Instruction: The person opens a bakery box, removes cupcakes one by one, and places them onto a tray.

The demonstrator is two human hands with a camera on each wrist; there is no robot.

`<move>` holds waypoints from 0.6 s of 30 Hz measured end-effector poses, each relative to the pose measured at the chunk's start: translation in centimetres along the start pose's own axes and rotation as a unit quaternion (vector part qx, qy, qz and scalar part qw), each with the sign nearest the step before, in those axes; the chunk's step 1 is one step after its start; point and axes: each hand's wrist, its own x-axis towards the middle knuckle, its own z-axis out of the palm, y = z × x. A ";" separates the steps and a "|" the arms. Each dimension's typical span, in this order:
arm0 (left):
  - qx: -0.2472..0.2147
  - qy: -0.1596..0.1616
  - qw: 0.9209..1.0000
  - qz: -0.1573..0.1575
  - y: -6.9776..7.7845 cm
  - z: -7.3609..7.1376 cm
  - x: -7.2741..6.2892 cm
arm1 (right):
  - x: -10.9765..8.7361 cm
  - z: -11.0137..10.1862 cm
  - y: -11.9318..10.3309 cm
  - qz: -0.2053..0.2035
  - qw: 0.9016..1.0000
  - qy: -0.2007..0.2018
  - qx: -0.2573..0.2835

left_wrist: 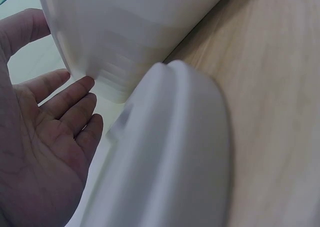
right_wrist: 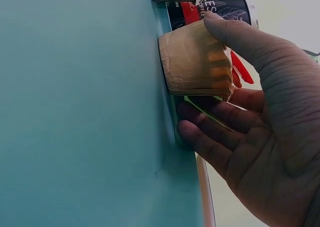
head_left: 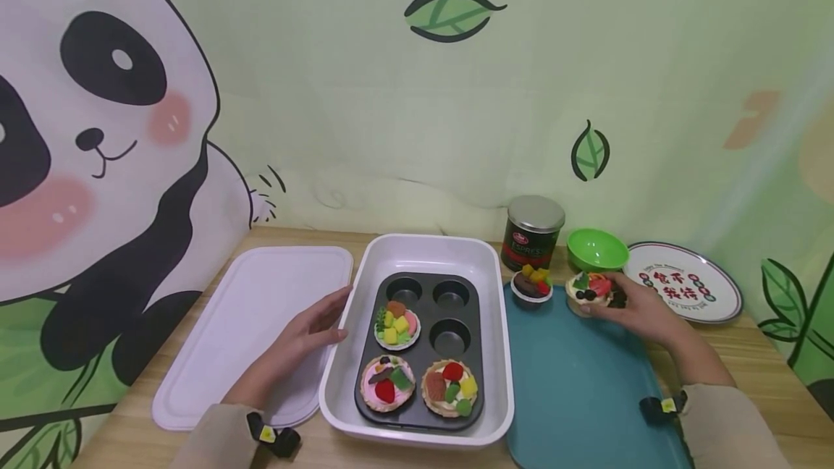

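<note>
In the head view my left hand (head_left: 311, 335) rests its fingertips against the left rim of a deep white tray (head_left: 332, 389); its fingers look relaxed in the left wrist view. Inside that tray lies a dark muffin pan (head_left: 421, 375). Three fruit tarts sit in its cups: one with yellow cubes (head_left: 396, 327), a pink one (head_left: 386, 382) and a strawberry-topped one (head_left: 449, 388). At the back of the blue tray (head_left: 573, 389), my right hand (head_left: 635, 304) holds a cream-topped fruit cupcake (right_wrist: 195, 62) between thumb and fingers. Beside it stands a chocolate fruit cupcake (head_left: 531, 288).
A pale flat tray (head_left: 254, 317) lies on the wooden table at left, partly under my left forearm. Behind the blue tray stand a coffee tin (head_left: 531, 234) and a green bowl (head_left: 597, 250). An oval plate with red lettering (head_left: 684, 281) lies beyond my right hand.
</note>
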 end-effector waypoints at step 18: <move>-0.008 0.000 1.000 0.005 -0.3 0.0 0.1 | -0.4 -0.5 -0.8 -0.017 1.000 0.013 0.010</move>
